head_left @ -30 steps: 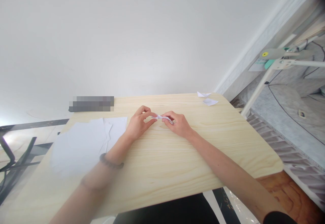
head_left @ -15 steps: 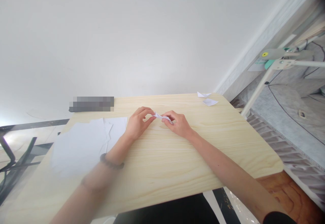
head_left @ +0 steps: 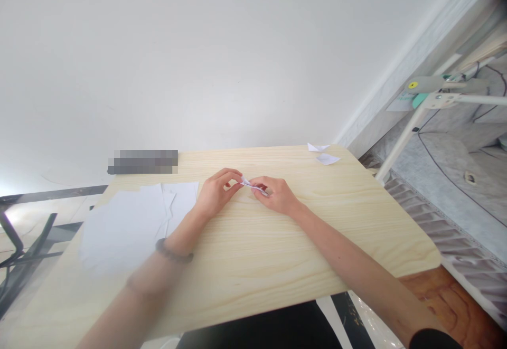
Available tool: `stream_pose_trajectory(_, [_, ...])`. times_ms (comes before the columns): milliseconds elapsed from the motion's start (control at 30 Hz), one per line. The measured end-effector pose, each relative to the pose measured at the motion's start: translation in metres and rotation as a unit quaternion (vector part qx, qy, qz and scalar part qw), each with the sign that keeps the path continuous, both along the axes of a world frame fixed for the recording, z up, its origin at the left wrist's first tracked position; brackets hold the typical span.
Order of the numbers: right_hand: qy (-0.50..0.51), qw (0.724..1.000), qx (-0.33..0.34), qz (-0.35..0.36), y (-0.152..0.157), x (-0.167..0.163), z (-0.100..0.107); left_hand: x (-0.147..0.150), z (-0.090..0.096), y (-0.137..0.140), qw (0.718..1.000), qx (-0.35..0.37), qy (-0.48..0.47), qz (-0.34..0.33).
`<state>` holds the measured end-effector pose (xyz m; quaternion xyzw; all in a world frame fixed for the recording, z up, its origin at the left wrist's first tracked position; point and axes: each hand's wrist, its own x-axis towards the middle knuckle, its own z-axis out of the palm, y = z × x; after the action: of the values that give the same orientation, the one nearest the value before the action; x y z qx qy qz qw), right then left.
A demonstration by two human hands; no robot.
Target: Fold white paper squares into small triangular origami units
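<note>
A small folded piece of white paper (head_left: 247, 182) is held between my two hands, a little above or on the middle of the table; which of these I cannot tell. My left hand (head_left: 217, 192) pinches its left end between thumb and fingers. At the other end, my right hand (head_left: 275, 195) grips the paper, its fingers covering part of it. A dark beaded bracelet (head_left: 173, 252) circles my left wrist.
White paper sheets (head_left: 119, 222) lie in an untidy pile at the table's left. Two folded white papers (head_left: 328, 159) rest near the far right corner. A blurred-out dark object (head_left: 143, 162) is at the back left. The wooden table (head_left: 253, 264) meets a wall behind.
The folded paper has tilted slightly between my fingers, and my right fingers have shifted a little on it. Both hands stay in nearly the same place.
</note>
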<state>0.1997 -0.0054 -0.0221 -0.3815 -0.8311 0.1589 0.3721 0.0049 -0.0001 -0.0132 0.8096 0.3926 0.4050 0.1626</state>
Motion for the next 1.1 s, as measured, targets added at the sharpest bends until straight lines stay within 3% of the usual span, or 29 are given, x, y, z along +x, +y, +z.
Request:
stream_pose_trajectory(567, [-0.014,0.998,0.048,0.026,0.0018,-0.001,-0.0011,0.0005,-0.0014,0.001,1.0,0.011,0.001,0.009])
stream_pose_trajectory(800, [-0.025,0.998,0.061,0.013,0.0039,0.0001,-0.0038,0.0001,-0.0009,0.0017,1.0,-0.016,0.008,-0.018])
stream_pose_trajectory(1100, [-0.021,0.998,0.055,0.002,0.0047,0.0004,-0.0054,0.0003,0.0005,-0.0009,0.997,-0.028,0.069,-0.013])
